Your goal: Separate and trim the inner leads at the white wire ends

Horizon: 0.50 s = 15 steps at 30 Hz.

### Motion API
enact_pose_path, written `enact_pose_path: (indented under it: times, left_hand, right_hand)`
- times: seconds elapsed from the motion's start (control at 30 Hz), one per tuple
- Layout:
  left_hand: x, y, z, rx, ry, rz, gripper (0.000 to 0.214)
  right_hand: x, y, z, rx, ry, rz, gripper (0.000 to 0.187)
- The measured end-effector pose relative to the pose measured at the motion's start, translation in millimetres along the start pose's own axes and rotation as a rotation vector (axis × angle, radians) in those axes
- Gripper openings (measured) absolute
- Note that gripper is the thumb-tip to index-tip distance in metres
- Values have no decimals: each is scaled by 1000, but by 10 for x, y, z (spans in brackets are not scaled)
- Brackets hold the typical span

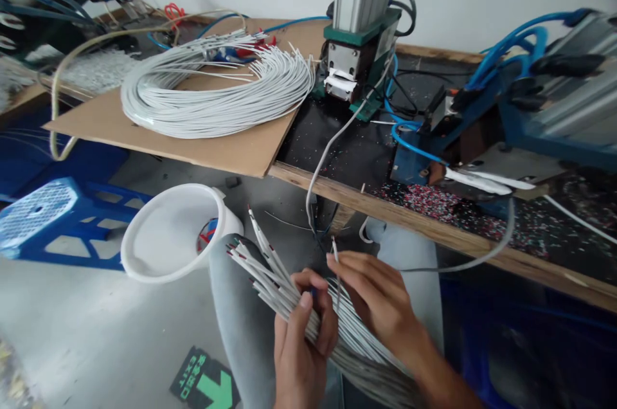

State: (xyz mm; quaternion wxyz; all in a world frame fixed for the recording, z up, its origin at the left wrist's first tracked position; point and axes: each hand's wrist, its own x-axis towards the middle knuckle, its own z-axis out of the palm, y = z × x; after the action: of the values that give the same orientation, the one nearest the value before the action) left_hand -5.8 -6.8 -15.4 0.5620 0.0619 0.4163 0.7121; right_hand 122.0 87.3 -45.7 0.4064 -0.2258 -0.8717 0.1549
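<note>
My left hand (306, 332) is closed around a bundle of white cables (270, 283), whose ends fan out up and to the left and show dark red and dark-coloured tips. Between the fingertips of my right hand (380, 303) is a single white cable (336, 251), its end pointing up, just right of the bundle. The rest of the cable lengths (369, 357) run down over my lap, partly hidden by both hands. Something small and blue shows at the fingers of my left hand, too little of it to name.
A large coil of white cable (193, 110) lies on a cardboard sheet (250, 152). Pneumatic machines (354, 36) (544, 113) stand on the bench, with red and white scraps (434, 203) near its edge. Below are a white bucket (164, 267) and a blue stool (72, 222).
</note>
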Motion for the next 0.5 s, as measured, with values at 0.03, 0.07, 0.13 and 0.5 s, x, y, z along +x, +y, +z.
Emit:
enact_pose_path:
  times: [0.03,0.07,0.13,0.5]
  left_hand:
    - [3,-3,-35,-1,-7,-1,24]
    - [1,0,-57,0,-12,1,24]
    - [-16,11,-69,5,-10,4,25]
    - [-58,-98,-205,178,54,-30,45]
  right_hand:
    - [76,47,18,-54,-110,52,56]
    - [145,78,37,-100,-219,110,57]
    - [270,72,53,-84,-285,219,58]
    - [728,-438,34,738,-149,505,9]
